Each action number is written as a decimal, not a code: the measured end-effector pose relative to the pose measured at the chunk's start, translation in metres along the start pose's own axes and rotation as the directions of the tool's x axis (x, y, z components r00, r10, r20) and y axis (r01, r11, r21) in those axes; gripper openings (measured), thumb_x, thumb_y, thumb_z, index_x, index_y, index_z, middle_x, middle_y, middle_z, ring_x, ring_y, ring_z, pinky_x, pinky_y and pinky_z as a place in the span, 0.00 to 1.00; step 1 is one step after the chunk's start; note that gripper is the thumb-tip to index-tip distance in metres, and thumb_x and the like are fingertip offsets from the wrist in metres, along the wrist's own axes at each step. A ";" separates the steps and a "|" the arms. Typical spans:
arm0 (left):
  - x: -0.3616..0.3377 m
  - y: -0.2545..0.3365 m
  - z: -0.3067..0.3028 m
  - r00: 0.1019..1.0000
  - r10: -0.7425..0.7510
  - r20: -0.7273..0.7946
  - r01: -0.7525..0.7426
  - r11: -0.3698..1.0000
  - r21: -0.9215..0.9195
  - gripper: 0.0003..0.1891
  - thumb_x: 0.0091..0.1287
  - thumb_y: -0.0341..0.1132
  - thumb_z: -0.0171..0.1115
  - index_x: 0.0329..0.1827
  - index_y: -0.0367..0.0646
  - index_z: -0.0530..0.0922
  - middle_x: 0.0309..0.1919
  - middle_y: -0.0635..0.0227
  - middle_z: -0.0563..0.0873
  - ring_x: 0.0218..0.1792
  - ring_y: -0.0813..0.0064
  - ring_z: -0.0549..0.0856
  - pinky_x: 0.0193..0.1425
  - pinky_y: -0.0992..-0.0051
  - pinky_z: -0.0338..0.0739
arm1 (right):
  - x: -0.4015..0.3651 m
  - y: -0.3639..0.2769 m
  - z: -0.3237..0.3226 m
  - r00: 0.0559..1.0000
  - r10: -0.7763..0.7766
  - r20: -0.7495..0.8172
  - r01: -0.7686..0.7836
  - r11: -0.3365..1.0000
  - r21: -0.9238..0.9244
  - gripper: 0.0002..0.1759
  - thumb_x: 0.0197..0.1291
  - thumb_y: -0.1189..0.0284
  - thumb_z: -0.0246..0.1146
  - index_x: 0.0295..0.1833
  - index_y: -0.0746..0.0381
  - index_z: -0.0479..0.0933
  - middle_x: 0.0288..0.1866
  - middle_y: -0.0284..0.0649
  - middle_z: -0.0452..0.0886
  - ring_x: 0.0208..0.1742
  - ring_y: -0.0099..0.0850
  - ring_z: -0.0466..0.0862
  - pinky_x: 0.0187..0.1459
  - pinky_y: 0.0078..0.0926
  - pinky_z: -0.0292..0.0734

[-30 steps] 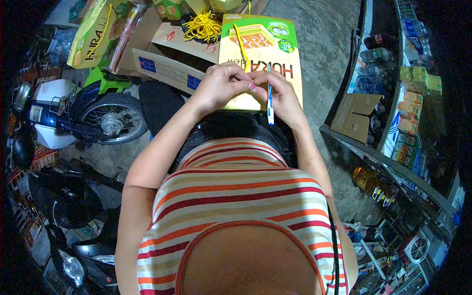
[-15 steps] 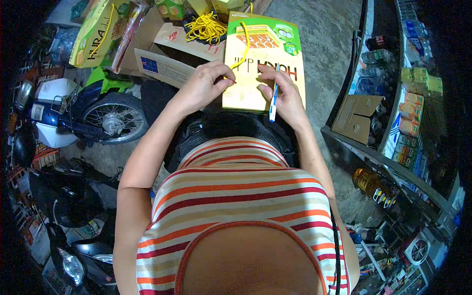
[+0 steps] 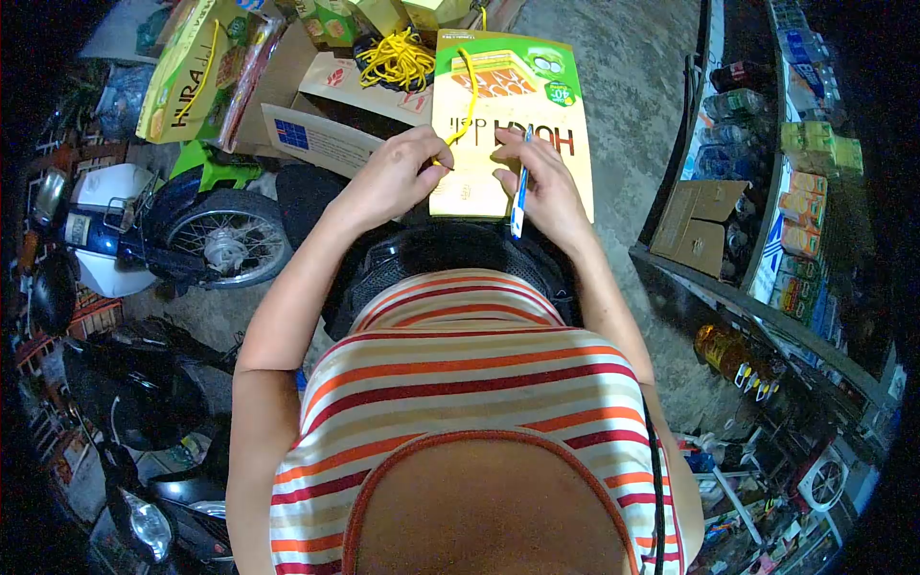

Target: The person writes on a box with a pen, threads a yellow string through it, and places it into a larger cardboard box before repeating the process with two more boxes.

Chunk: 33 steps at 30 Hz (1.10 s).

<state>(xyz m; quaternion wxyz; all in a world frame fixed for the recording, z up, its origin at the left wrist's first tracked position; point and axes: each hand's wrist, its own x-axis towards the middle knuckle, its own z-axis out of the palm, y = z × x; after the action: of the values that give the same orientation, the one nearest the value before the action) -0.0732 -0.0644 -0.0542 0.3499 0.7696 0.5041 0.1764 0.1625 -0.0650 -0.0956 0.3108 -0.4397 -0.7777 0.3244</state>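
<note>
A flat yellow and green paper bag (image 3: 479,196) lies on my lap, its print upside down to me. Out of its far part runs a yellow cord (image 3: 472,91), which reaches down to my left hand (image 3: 407,172). Thumb and forefinger of that hand pinch the cord near its end, over the bag's left side. My right hand (image 3: 546,187) is over the bag's right side, with a blue and white pen (image 3: 520,196) held between its curled fingers. The thumb and forefinger of this hand are apart.
Beyond my left hand stands an open cardboard box (image 3: 331,134) with a bundle of yellow cords (image 3: 396,59) on it. Another corded bag (image 3: 192,72) lies farther left. Motorbikes, one with its wheel (image 3: 225,244) near me, stand left; a shelf with a carton (image 3: 700,225) stands right.
My left hand keeps its pinch on the cord, and its end has shifted slightly left and down. My right hand and the pen have moved a little left, the pen now more upright.
</note>
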 end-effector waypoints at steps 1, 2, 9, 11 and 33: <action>0.001 0.000 0.000 1.000 0.001 0.000 -0.001 1.000 0.001 0.05 0.61 0.27 0.59 0.38 0.36 0.79 0.37 0.57 0.80 0.43 0.57 0.83 0.51 0.65 0.75 | 0.000 0.000 0.000 1.000 -0.006 0.004 0.006 1.000 -0.001 0.13 0.59 0.70 0.66 0.47 0.63 0.77 0.62 0.46 0.78 0.68 0.45 0.71 0.68 0.42 0.64; 0.001 -0.001 0.001 0.999 0.042 0.007 -0.042 0.999 0.015 0.06 0.61 0.27 0.59 0.39 0.36 0.79 0.37 0.57 0.80 0.43 0.57 0.83 0.51 0.65 0.76 | 0.000 0.000 -0.001 1.000 -0.006 0.003 0.006 1.000 -0.001 0.13 0.59 0.70 0.66 0.47 0.63 0.77 0.62 0.46 0.78 0.68 0.45 0.71 0.68 0.42 0.64; 0.004 -0.002 0.006 0.976 0.213 0.048 -0.218 0.957 0.190 0.05 0.59 0.26 0.61 0.37 0.35 0.78 0.35 0.57 0.79 0.41 0.55 0.81 0.46 0.61 0.77 | -0.001 -0.001 -0.001 1.000 -0.022 0.005 0.022 1.000 0.001 0.13 0.58 0.70 0.66 0.47 0.62 0.76 0.62 0.46 0.78 0.67 0.45 0.72 0.67 0.42 0.64; 0.004 -0.001 0.008 0.965 0.257 0.050 -0.261 0.939 0.226 0.05 0.59 0.26 0.61 0.36 0.35 0.78 0.34 0.57 0.78 0.40 0.55 0.81 0.45 0.61 0.77 | -0.001 -0.001 0.000 1.000 -0.021 0.002 0.021 1.000 -0.003 0.13 0.58 0.70 0.66 0.47 0.62 0.76 0.61 0.46 0.78 0.66 0.45 0.72 0.67 0.41 0.64; 0.070 0.012 0.035 0.838 0.495 0.228 -0.545 0.750 0.375 0.04 0.57 0.28 0.57 0.31 0.36 0.73 0.35 0.57 0.77 0.42 0.59 0.81 0.47 0.65 0.79 | 0.007 0.056 -0.022 0.999 -0.008 -0.043 0.003 0.993 -0.116 0.12 0.61 0.69 0.64 0.48 0.62 0.76 0.59 0.44 0.80 0.62 0.43 0.77 0.67 0.43 0.66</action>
<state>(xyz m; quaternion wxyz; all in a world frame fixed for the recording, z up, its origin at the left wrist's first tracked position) -0.0138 -0.0174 -0.0757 0.1387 0.9454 0.2745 0.1083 0.2034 -0.0317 -0.1251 0.3025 -0.4617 -0.7894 0.2684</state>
